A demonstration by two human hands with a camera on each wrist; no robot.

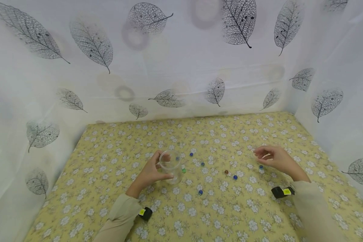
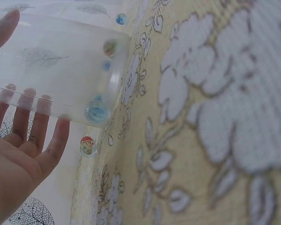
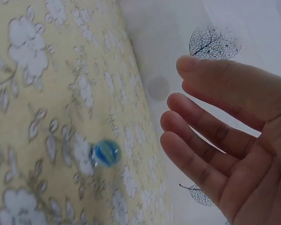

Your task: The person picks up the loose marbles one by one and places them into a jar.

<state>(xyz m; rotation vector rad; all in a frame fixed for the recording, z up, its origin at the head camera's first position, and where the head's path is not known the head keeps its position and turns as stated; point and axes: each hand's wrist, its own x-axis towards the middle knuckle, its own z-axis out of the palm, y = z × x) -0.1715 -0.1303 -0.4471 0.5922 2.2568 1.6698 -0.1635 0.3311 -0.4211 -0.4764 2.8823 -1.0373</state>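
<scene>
My left hand (image 1: 149, 173) holds a clear cup (image 1: 174, 178), thumb on the near side and fingers on the far side. The cup's base is right at the cloth in the left wrist view, its open top facing up in the head view. Several glass marbles show through or beside its wall, including a blue one (image 2: 96, 111) and a red-and-clear one (image 2: 88, 146). On the right, my right hand (image 1: 276, 159) hovers with fingers loosely bent and nothing between them. Close to its fingertips a blue swirled marble (image 3: 106, 153) lies on the cloth.
Between the hands lie more marbles: a brown one (image 1: 226, 172), a green one (image 1: 184, 170) and several blue ones, such as a dark blue marble (image 1: 235, 177). A yellow flowered cloth (image 1: 115, 201) covers the table. White leaf-print curtains (image 1: 181, 67) enclose the back and sides.
</scene>
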